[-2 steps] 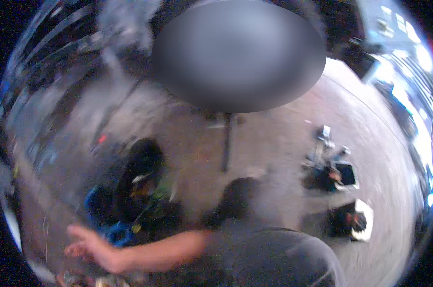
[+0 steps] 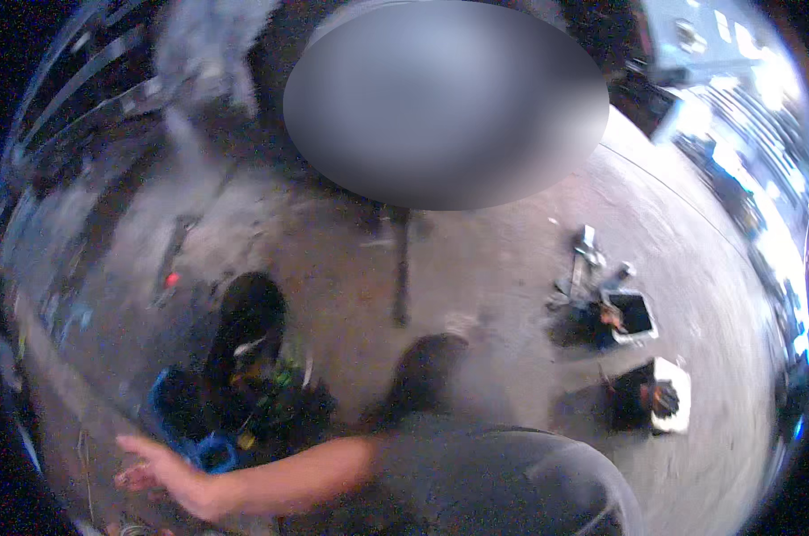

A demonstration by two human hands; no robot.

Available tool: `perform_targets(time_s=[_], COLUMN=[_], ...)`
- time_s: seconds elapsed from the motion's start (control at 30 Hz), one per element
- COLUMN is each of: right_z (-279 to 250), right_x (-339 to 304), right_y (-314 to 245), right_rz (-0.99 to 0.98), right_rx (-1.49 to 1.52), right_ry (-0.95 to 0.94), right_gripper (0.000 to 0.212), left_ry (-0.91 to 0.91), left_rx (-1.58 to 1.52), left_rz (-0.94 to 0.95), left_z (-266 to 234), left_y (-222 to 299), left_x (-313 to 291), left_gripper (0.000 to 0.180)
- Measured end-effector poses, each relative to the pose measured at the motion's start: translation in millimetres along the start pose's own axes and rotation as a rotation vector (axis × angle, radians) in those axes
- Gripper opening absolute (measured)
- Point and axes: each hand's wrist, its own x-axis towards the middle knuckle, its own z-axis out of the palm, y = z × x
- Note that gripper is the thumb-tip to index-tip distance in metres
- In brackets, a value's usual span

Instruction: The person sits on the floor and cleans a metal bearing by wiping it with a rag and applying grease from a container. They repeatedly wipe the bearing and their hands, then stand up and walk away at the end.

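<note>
A bare forearm comes out of a grey short sleeve (image 2: pixel 503 456) at the bottom centre and stretches left. By the sleeve it is my right arm, ending in my right hand (image 2: pixel 168 473) at the lower left. Its fingers are apart, and nothing shows in them. Just beyond the hand are a blue curved object (image 2: pixel 212 453) and a dark heap (image 2: pixel 288 406) with green and yellow bits. Below the fingertips, small things at the lower edge are too blurred and cut off to name. My left hand cannot be made out.
On the right of the grey floor (image 2: pixel 494 268) stand a light-rimmed black tray (image 2: pixel 632 316) and a white box (image 2: pixel 672 397) with something dark on it. Light metallic pieces (image 2: pixel 583 259) lie beyond the tray. A dark bar (image 2: pixel 401 277) extends down from the blurred oval. A red spot (image 2: pixel 171 280) shows left.
The whole view has shifted, so the floor things sit further left. My right hand stays stretched out, slightly further left in the picture. Fewer of the lower-edge things show.
</note>
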Motion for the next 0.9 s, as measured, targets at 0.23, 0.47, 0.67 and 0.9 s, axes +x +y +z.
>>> perform_targets(time_s=[0.23, 0.47, 0.67, 0.9], right_z=[6, -38, 0, 34], right_x=[17, 103, 26, 5], right_y=[-13, 5, -59, -42], right_rz=[-0.057, 0.035, 0.022, -0.441], right_rx=[-0.115, -0.341, -0.418, -0.528], right_ry=[0.056, -0.055, -0.028, -0.074], right_gripper=[0.069, 0.079, 0.078, 0.036], left_ry=[-0.287, -0.264, -0.368, -0.297], left_rx=[0.162, 0.051, -0.113, -0.272], left_rz=[-0.172, -0.152, -0.298, -0.339], left_z=[-36, -48, -28, -73], left_y=[-33, -58, -75, -99], left_x=[17, 32, 57, 41], left_gripper=[0.039, 0.036, 0.029, 0.026])
